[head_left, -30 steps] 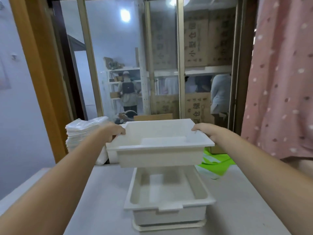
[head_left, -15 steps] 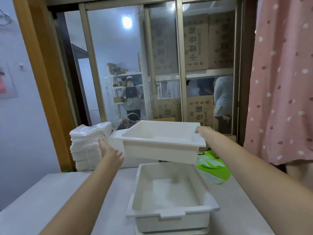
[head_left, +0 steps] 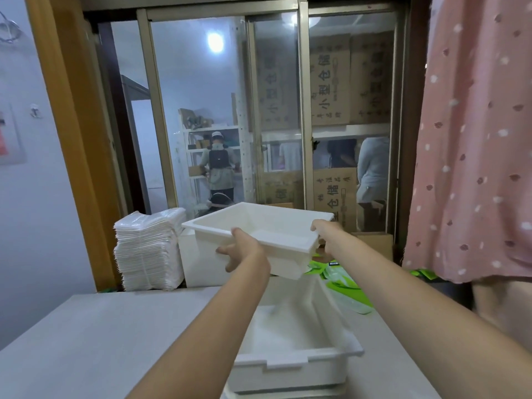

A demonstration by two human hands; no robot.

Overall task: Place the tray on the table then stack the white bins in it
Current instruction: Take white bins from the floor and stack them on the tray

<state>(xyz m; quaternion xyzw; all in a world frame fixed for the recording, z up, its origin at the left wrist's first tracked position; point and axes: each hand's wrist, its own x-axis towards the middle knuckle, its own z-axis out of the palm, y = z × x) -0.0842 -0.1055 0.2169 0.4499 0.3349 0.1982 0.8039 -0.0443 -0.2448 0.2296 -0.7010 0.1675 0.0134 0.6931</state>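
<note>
I hold a white bin (head_left: 276, 226) in the air above the table, tilted and turned at an angle. My left hand (head_left: 244, 250) grips its near rim, thumb over the edge. My right hand (head_left: 322, 230) grips its right corner. Below it a second white bin (head_left: 299, 367) stands upright on the grey table (head_left: 100, 341), its opening up and nothing inside. A thin strip of the tray (head_left: 288, 394) shows under that bin at the bottom edge. My left forearm hides the lower bin's left side.
A tall stack of white plastic-wrapped sheets (head_left: 149, 249) stands behind the table at the left, beside a white box (head_left: 198, 263). Green packets (head_left: 345, 286) lie at the back right. A pink dotted curtain (head_left: 475, 139) hangs at the right. Sliding glass doors (head_left: 276, 110) stand behind, with people beyond them.
My left hand let go of the bin's left side, dropped, and now grips its near rim. The held bin has turned and tilted. The camera has tipped upward.
</note>
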